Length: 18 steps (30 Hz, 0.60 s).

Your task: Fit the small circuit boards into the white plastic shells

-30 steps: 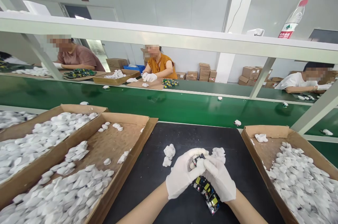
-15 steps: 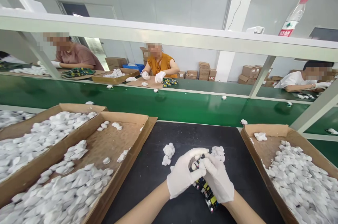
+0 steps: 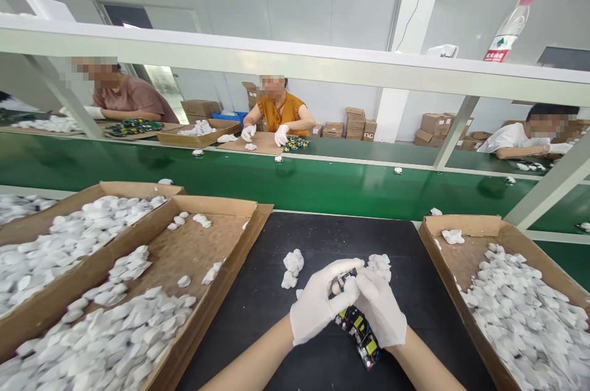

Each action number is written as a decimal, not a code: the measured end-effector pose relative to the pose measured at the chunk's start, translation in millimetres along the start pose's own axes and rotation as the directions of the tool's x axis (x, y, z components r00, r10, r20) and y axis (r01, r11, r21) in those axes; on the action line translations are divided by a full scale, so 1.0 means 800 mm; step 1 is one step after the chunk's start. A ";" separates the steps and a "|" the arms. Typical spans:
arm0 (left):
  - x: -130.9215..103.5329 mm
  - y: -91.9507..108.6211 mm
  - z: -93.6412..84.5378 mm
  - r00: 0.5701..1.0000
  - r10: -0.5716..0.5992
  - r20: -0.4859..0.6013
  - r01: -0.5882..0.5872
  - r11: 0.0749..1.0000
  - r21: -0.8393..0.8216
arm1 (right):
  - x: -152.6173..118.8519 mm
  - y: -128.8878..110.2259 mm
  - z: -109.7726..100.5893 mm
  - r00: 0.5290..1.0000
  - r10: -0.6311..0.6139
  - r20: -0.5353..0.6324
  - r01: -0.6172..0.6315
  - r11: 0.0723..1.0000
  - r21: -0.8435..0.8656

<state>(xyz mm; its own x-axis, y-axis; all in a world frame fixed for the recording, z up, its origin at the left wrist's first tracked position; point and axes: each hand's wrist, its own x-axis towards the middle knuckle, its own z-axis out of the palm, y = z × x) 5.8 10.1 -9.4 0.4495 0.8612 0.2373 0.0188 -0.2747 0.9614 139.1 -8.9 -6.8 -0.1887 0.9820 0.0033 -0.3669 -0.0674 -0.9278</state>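
My left hand [image 3: 322,296], in a white glove, curls its thumb and fingers around a small circuit board [image 3: 343,280] with dark and light parts. My right hand [image 3: 380,302], also gloved, meets it there, its fingertips pressed to the board's near right side; the fingers hide most of the board. Beneath my hands, a row of circuit boards with yellow parts [image 3: 359,332] lies on the black mat [image 3: 249,317]. Small clumps of white, soft-looking pieces rest just beyond, one to the left [image 3: 292,267] and one behind my right hand [image 3: 380,266].
Cardboard trays of white pieces flank the mat, at left [image 3: 230,243] and right [image 3: 437,262]. Beyond runs a green conveyor belt [image 3: 322,185] carrying spaced small items. A white shelf beam [image 3: 295,65] crosses above, bearing a bottle [image 3: 509,28]. Several co-workers sit opposite.
Items on the green belt have shifted slightly right. My hands stay together on the board with only slight finger movement. The co-worker in orange has moved their hands a little.
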 end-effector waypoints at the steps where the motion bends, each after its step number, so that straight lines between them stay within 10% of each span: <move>1: 0.000 0.001 0.001 1.000 0.000 -0.008 0.000 1.000 0.003 | 0.000 0.000 0.001 1.000 0.016 -0.005 -0.015 1.000 0.027; 13: 0.003 0.000 0.004 0.996 0.055 -0.076 -0.050 0.997 0.062 | -0.002 -0.005 0.005 0.999 0.052 0.009 -0.052 0.999 0.002; 18: 0.001 -0.001 -0.002 0.995 0.074 0.073 -0.068 0.994 -0.082 | -0.005 0.006 0.000 0.999 0.052 -0.016 -0.052 0.998 0.022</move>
<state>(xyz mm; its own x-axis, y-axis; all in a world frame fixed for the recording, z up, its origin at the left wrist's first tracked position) 4.9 11.5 -9.5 0.5135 0.8050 0.2972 -0.0852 -0.2968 0.9511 138.1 -13.5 -11.2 -0.1932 0.9798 -0.0510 -0.3762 -0.1220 -0.9185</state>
